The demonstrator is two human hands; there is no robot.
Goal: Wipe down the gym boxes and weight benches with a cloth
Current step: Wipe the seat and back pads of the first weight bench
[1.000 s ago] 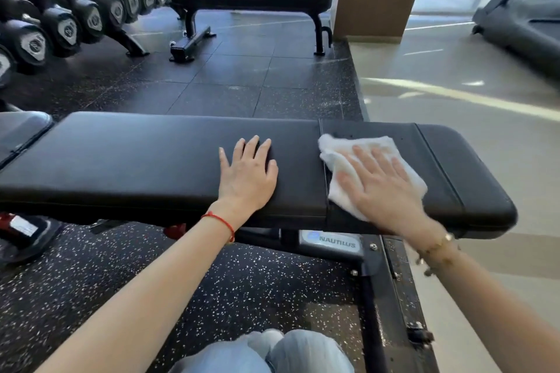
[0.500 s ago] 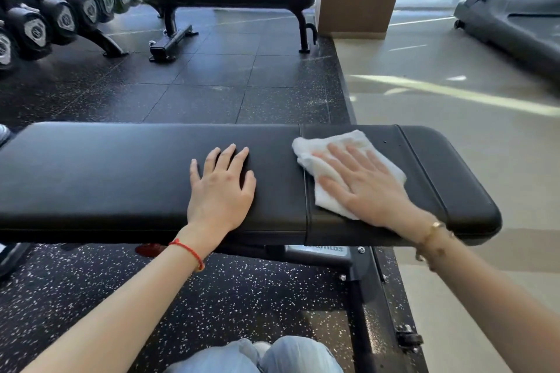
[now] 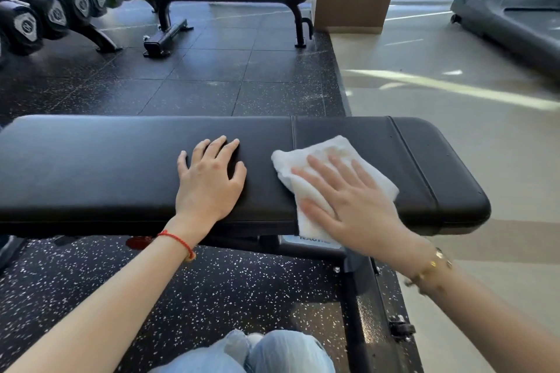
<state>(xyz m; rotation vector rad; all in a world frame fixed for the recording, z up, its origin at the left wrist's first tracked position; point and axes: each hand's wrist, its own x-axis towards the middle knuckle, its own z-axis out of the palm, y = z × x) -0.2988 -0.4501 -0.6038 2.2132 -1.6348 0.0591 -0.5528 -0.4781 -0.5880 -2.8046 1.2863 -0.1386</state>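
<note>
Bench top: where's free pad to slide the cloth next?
Near bench: bare from its left end to the left hand, and right of the cloth to the rounded end. Crowded mid-pad, where the right hand presses the cloth.

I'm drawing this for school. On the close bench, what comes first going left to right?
Left hand flat on the near bench → white cloth under the right hand → the bare end of the pad.
</note>
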